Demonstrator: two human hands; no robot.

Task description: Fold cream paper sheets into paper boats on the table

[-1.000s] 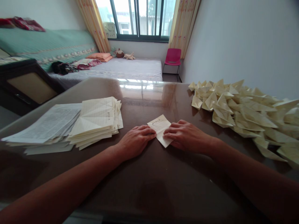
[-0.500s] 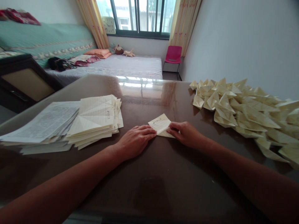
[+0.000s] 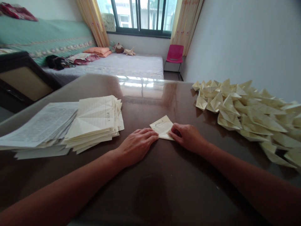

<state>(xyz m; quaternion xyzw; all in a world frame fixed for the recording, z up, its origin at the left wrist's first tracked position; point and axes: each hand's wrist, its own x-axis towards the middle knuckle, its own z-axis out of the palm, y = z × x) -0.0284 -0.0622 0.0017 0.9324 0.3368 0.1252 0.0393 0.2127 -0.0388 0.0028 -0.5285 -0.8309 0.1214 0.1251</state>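
A small folded sheet of cream paper (image 3: 162, 126) with printed characters lies on the glossy brown table (image 3: 150, 175) between my hands. My left hand (image 3: 138, 143) rests flat with its fingers stretched out, the tips on the paper's left corner. At the right side, my right hand (image 3: 187, 136) has its fingers curled and pinched on the paper's edge, which they partly hide.
To the left sit a stack of creased cream sheets (image 3: 95, 114) and a pile of printed papers (image 3: 44, 122). A heap of folded paper boats (image 3: 254, 110) covers the right side. Beyond the table are a bed (image 3: 134, 66) and a pink chair (image 3: 175, 54).
The paper's right flap, lifted half a second ago, now lies flatter. My right hand has shifted slightly and its fingers are more curled. My left hand has barely moved.
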